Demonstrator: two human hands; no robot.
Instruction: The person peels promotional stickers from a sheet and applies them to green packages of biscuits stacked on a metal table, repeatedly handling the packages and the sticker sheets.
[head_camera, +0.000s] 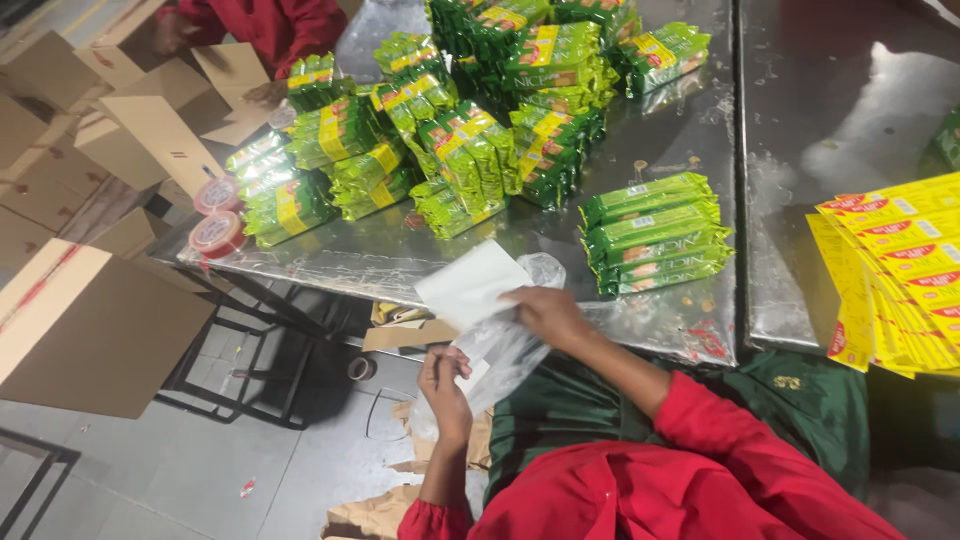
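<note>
Left hand (445, 385) nearest, fingers pinched on lower edge of clear plastic bag (505, 345). Right hand (545, 312) just beyond, gripping bag's top – white flat sheet (470, 283) touching it, at near edge of steel table (560, 235). Farther right – stack of green packets (655, 233); far side, big green heap (470, 110).

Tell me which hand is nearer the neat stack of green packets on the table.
Right. The right hand sits at the table edge just left of the stack of green packets; the left hand is lower, off the table.
</note>
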